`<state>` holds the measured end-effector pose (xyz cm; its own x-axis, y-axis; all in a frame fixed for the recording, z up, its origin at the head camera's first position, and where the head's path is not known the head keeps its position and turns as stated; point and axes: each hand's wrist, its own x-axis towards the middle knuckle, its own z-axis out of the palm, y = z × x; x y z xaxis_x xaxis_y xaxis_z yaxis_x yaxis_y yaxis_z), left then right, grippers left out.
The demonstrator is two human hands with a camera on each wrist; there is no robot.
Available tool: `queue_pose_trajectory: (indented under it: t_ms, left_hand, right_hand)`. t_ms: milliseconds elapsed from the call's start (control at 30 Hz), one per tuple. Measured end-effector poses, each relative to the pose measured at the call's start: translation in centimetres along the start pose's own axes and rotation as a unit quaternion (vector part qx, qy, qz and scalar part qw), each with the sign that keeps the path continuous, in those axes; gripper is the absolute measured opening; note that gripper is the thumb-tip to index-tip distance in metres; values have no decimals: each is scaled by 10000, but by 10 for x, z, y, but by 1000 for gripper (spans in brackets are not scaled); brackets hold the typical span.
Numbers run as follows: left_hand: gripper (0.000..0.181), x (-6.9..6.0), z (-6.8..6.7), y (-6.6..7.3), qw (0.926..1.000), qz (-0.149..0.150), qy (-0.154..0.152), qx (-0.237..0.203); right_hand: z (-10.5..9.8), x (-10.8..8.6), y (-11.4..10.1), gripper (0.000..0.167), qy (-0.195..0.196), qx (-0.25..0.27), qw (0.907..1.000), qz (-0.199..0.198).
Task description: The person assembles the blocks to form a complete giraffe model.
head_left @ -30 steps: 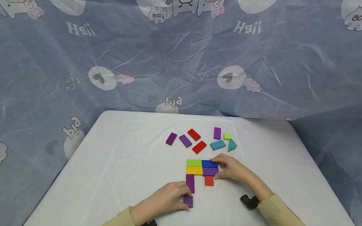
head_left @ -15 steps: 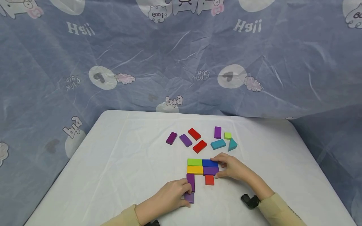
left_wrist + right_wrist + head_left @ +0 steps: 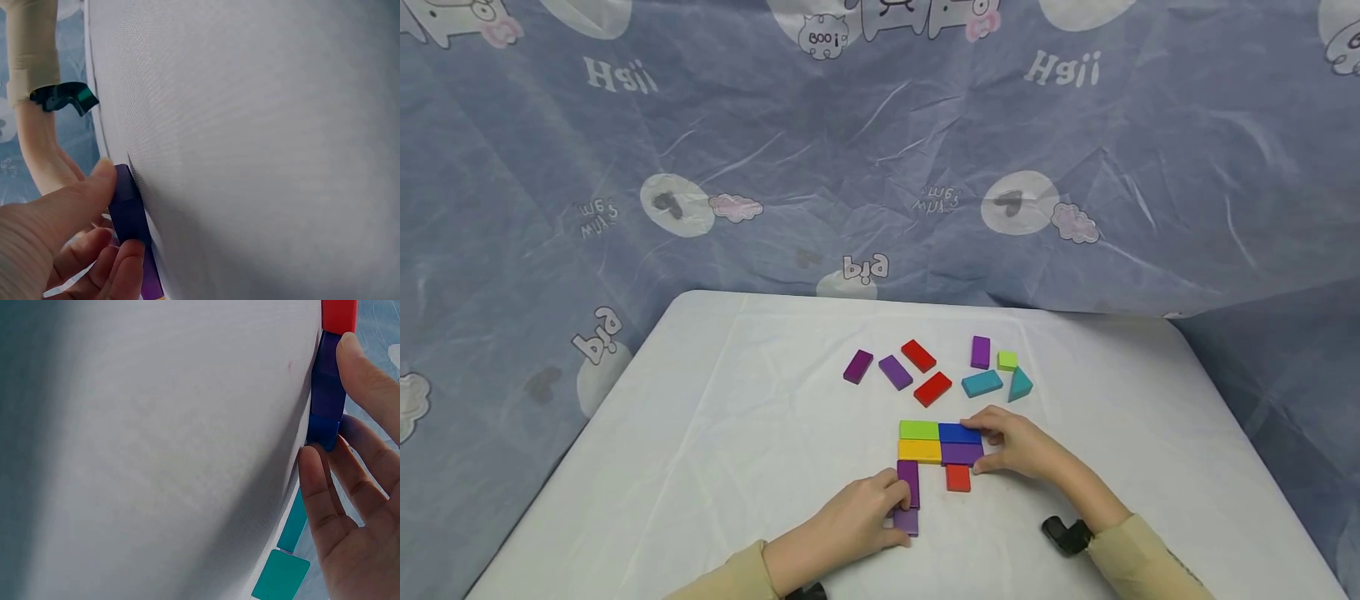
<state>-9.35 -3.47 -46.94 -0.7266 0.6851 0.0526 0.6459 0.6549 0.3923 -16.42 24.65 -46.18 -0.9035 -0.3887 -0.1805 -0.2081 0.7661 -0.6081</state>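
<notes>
With thumb and fingers, my left hand pinches a light purple block. That block abuts the near end of a dark purple block, which extends below a yellow block. My right hand grips the right side of the cluster. Its thumb is at a purple block and its fingertips at a blue block, as the right wrist view also shows. A green block lies above the yellow one, and a small red block touches the purple one from below.
Behind the cluster lie loose pieces: purple blocks, red blocks, a teal block, a teal triangle and a small green block. A white cloth covers the table; a printed blue curtain surrounds it.
My left hand has slid the light purple block away from me until it meets the dark purple block's near end. My right hand stays at the cluster's right side.
</notes>
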Motion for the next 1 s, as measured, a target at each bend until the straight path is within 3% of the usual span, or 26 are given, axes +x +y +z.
queue_pose_trajectory:
  t_ms: [200,333,433,600,733,1000]
  left_hand:
    - [29,5,-11,-4,9971,-541,-76,-532]
    - [27,16,-21,-16,9970,-607,272,-403]
    - [33,29,-25,-30,9977,-487,408,-236]
    - [46,45,-20,-52,9989,-411,0,-242]
    - [54,49,-14,-60,9978,-441,-354,-351]
    - [54,54,-14,-62,9983,-289,-348,-355]
  right_hand:
    - [-1,0,-1,60,-2,-39,9999,-104]
    - [-2,0,-2,60,11,-29,10000,-79]
    - [-1,0,-1,61,2,37,10000,26]
    - [3,-1,1,61,-77,168,9998,126]
    - [5,-2,2,61,-115,170,9998,56]
    - [0,-1,0,60,-43,-54,9998,-178]
